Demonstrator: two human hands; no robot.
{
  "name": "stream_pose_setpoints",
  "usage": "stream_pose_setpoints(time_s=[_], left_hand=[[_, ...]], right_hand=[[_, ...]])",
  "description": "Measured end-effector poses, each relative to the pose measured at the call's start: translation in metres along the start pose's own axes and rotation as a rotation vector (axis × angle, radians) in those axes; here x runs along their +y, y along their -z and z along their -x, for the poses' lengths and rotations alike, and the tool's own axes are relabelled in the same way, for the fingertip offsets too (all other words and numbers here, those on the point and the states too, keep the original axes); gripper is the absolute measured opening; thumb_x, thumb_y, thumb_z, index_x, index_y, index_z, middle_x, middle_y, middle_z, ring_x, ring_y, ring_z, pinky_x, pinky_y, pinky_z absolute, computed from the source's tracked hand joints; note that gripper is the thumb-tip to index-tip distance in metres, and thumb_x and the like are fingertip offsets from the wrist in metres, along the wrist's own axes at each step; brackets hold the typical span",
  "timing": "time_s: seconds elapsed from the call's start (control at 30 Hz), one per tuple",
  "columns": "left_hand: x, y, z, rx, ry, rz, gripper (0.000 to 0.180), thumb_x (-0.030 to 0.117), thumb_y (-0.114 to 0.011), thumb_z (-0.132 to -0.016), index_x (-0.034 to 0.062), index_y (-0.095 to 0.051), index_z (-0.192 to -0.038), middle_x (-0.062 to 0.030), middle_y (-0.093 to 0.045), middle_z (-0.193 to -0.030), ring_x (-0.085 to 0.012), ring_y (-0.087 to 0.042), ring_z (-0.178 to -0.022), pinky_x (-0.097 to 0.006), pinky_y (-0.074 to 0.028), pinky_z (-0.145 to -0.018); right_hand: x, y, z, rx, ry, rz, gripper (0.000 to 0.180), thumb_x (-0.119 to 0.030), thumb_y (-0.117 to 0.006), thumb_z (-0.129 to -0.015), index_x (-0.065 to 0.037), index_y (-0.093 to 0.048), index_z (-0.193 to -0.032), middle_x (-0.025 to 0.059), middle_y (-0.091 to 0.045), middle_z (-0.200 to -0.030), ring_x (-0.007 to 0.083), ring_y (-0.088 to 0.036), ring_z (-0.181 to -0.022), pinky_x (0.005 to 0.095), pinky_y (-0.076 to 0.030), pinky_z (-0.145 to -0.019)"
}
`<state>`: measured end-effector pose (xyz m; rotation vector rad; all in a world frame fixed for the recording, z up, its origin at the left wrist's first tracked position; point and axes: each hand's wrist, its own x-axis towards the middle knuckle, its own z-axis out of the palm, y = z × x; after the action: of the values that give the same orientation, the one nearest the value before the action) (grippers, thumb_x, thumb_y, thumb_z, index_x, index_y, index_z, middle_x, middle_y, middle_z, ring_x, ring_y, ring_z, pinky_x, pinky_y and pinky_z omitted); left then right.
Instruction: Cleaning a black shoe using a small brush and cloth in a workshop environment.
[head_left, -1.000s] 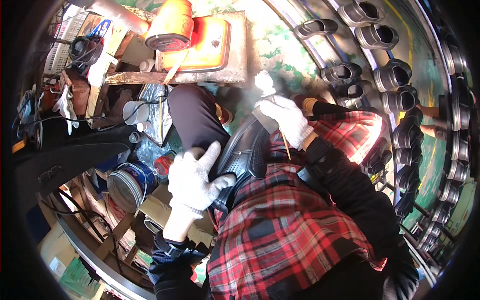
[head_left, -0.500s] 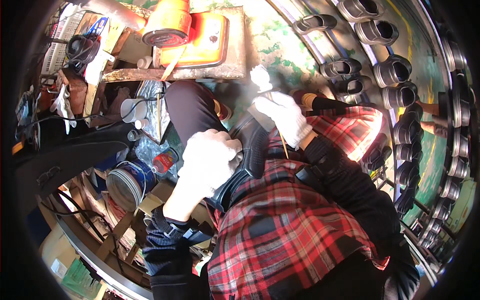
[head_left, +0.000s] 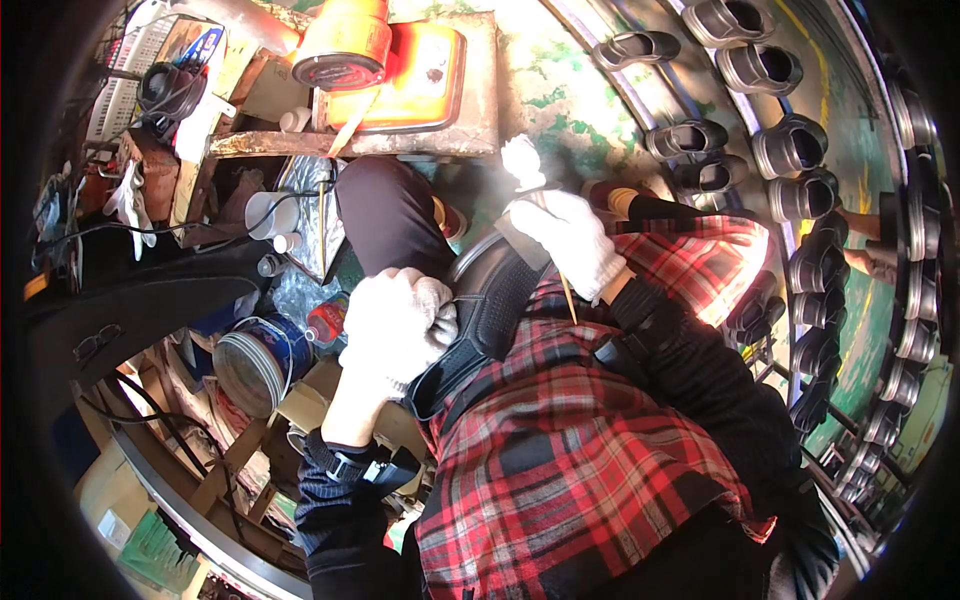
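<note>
A black shoe (head_left: 495, 308) with a perforated upper lies across my lap on a red plaid apron (head_left: 580, 420). Both hands wear white knitted gloves. My left hand (head_left: 400, 325) is closed in a fist against the shoe's left side; what its fingers pinch is hidden. My right hand (head_left: 572, 240) is closed around a thin wooden stick (head_left: 568, 298), which has a white fluffy wad (head_left: 521, 160) at its far end. Under the right fingers, a grey flat piece (head_left: 522, 240) rests at the shoe's far end; I cannot tell what it is.
An orange machine (head_left: 345, 45) stands on a worn bench ahead. Racks of black shoes (head_left: 790, 145) line the right side. To the left are a bucket (head_left: 250, 365), a red bottle (head_left: 327, 320), a white cup (head_left: 272, 214) and loose cables. Another person's hand (head_left: 868, 262) shows at far right.
My left hand has shifted left and slightly down on the shoe, uncovering more of its side, and its fingers are more bunched. The right hand and stick are nearly unmoved.
</note>
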<state>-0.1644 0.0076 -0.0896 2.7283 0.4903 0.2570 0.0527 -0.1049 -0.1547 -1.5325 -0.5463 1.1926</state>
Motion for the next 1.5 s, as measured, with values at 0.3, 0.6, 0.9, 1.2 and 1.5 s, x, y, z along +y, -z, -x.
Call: stream_pose_setpoints(time_s=[0.3,0.6,0.9,1.2,1.5], left_hand=[[-0.052,0.040,0.084,0.005,0.739,-0.245,0.015,0.020,-0.069,-0.083,0.0073,-0.067,-0.074,-0.0101,-0.061,-0.068,-0.0311,-0.058,-0.059,-0.043,-0.050,-0.062],[0.015,0.003,0.018,0.088,0.223,0.340,0.027,0.006,-0.071,-0.080,0.0043,-0.074,-0.107,-0.0100,-0.072,-0.090,-0.0238,-0.068,-0.080,-0.033,-0.054,-0.074],[0.016,0.012,-0.009,-0.232,0.044,0.087,0.015,0.015,-0.069,-0.072,0.0091,-0.071,-0.086,-0.0097,-0.065,-0.077,-0.0279,-0.066,-0.075,-0.039,-0.053,-0.066],[0.005,-0.002,-0.005,-0.245,-0.081,-0.097,0.013,0.017,-0.066,-0.069,0.0078,-0.063,-0.078,-0.0105,-0.061,-0.076,-0.0288,-0.063,-0.074,-0.042,-0.051,-0.064],[0.006,0.003,0.031,0.025,0.227,-0.096,0.009,0.009,-0.068,-0.070,0.0092,-0.065,-0.078,-0.0109,-0.063,-0.073,-0.0306,-0.064,-0.070,-0.042,-0.052,-0.064]], right_hand=[[0.009,0.006,0.007,0.051,0.043,0.022,0.026,-0.025,-0.066,-0.094,-0.001,-0.070,-0.102,0.0045,-0.069,-0.086,0.0092,-0.059,-0.080,0.0273,-0.048,-0.073],[-0.001,-0.001,0.012,0.052,0.217,0.244,0.028,-0.028,-0.066,-0.093,-0.001,-0.070,-0.100,0.0096,-0.069,-0.085,0.0162,-0.062,-0.077,0.0314,-0.049,-0.073],[-0.001,-0.001,0.017,0.050,0.264,0.274,0.026,-0.026,-0.068,-0.091,-0.001,-0.070,-0.097,0.0145,-0.070,-0.090,0.0237,-0.067,-0.083,0.0343,-0.051,-0.076],[0.013,0.000,0.012,0.056,0.109,0.249,0.027,-0.025,-0.069,-0.090,-0.001,-0.067,-0.103,0.0175,-0.069,-0.094,0.0300,-0.067,-0.084,0.0374,-0.052,-0.077],[0.017,0.002,0.011,0.054,0.156,0.212,0.025,-0.019,-0.069,-0.091,-0.002,-0.065,-0.109,0.0170,-0.069,-0.095,0.0260,-0.068,-0.086,0.0363,-0.053,-0.078]])
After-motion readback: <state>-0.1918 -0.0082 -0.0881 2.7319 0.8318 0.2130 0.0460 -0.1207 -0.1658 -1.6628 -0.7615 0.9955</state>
